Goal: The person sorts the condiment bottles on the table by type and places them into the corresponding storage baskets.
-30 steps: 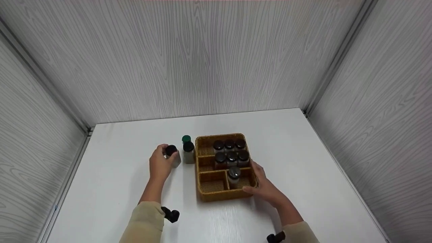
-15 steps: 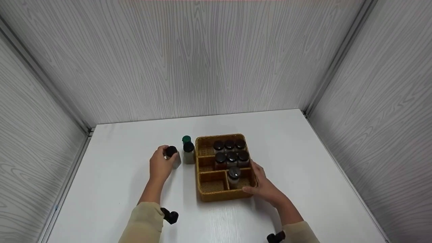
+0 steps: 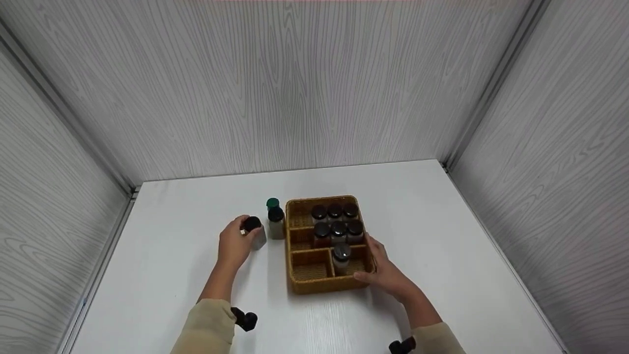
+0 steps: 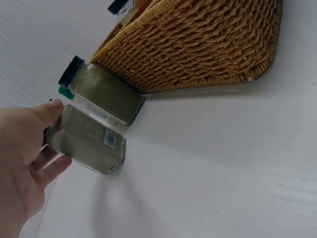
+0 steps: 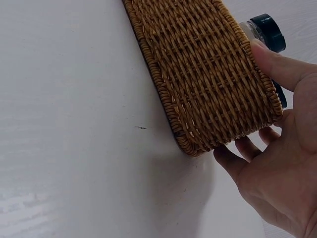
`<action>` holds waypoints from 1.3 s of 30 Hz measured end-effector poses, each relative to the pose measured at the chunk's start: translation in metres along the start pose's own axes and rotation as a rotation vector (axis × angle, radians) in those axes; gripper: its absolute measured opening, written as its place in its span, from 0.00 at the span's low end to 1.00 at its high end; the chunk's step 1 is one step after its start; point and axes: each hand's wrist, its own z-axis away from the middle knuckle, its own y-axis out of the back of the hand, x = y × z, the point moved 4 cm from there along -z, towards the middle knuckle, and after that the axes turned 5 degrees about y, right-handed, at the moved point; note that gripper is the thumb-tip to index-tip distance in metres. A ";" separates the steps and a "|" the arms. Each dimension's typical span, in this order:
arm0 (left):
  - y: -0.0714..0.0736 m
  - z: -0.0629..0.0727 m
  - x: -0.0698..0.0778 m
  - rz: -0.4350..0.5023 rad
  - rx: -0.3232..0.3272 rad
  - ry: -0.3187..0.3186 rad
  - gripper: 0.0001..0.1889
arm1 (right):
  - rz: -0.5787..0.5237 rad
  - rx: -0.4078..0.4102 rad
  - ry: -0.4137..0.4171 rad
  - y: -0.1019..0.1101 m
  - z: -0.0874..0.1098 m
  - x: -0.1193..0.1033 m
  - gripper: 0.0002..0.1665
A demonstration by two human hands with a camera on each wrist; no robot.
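My left hand (image 3: 235, 246) pinches a square glass spice jar (image 4: 88, 139) near its black lid, thumb on one side and fingers on the other. The jar holds greenish-grey powder, and I cannot tell whether its base touches the table. Just beyond it stands a similar black-lidded jar (image 3: 276, 227), close to the left side of the wicker basket (image 3: 329, 284). Behind that one shows a green-capped jar (image 3: 272, 202), mostly hidden. My right hand (image 3: 388, 275) grips the basket's near right corner, its thumb over the front rim and its fingers along the right side.
Several dark-lidded jars (image 3: 338, 229) stand in the basket's back and middle compartments, towards the right. A single jar (image 3: 341, 255) is in the front right compartment. The white table (image 3: 196, 201) ends at grey wood-grain walls (image 3: 295, 98) behind and at the sides.
My left hand has moved slightly towards me and to the right with the spice jar still pinched. The right hand and the basket stay in place.
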 end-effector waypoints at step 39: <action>0.010 0.030 0.096 0.015 -0.310 -0.219 0.31 | -0.002 -0.010 -0.013 -0.001 0.001 0.002 0.70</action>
